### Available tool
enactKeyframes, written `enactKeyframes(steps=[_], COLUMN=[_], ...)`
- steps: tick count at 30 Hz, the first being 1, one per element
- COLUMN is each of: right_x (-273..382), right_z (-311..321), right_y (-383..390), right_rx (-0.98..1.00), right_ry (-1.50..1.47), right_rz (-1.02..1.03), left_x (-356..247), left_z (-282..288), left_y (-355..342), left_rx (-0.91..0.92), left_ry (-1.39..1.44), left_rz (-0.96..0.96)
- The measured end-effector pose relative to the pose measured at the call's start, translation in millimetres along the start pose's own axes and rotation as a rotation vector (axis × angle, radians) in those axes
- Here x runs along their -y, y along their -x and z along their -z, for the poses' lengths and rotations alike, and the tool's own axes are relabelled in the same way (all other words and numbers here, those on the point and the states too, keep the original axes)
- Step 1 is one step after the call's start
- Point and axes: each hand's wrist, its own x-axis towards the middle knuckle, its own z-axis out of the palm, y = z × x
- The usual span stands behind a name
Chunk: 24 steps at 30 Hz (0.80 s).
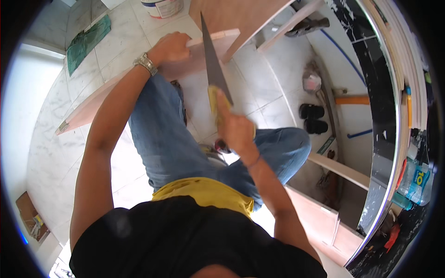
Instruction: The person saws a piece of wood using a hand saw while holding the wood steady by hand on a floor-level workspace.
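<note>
On the white marble-tiled floor (pixel 273 88) we see the largest item: a long pale plywood board (pixel 139 88), running from lower left up to the right, where its end lies just beside a second, wider plywood sheet (pixel 232 16). Our jeans-clad legs (pixel 171 139) stand over the board's near side.

Our left hand (pixel 170 47), with a metal wristwatch (pixel 146 63) on the wrist, presses clenched over the board's far edge near its right end. Our right hand (pixel 236 129) grips the yellow handle (pixel 214 99) of a handsaw (pixel 212 60), index finger stretched along it. The saw blade points away from us and meets the board end just right of the left hand.

Smaller items: a white paint bucket (pixel 162 7) at top, a green bag (pixel 85 41) upper left, black sandals (pixel 313 118) at right, well apart from the board.
</note>
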Motion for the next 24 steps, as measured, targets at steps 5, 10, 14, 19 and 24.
enactKeyframes(steps=[5,10,14,19,24], right_x=[-15,-4,-22,-27,-20], right_z=[-6,-9,-7,-10,-2], right_y=[-74,4,-80,-120,-109], right_rx=[-0.164,0.022,0.018,-0.072,-0.029], right_ry=[0.001,-0.124,0.045,0.015,0.007], right_rz=[0.064,0.023,-0.103,-0.061,-0.071], left_x=[4,2,2,-6,-2], left_z=[-4,-1,-14,4,-4], left_y=[-6,-1,-6,-5,-3], left_rx=[0.026,0.034,-0.054,0.005,-0.039], left_ry=[0.032,0.007,-0.018,-0.012,0.012], left_rz=[0.016,0.028,-0.054,0.034,0.009])
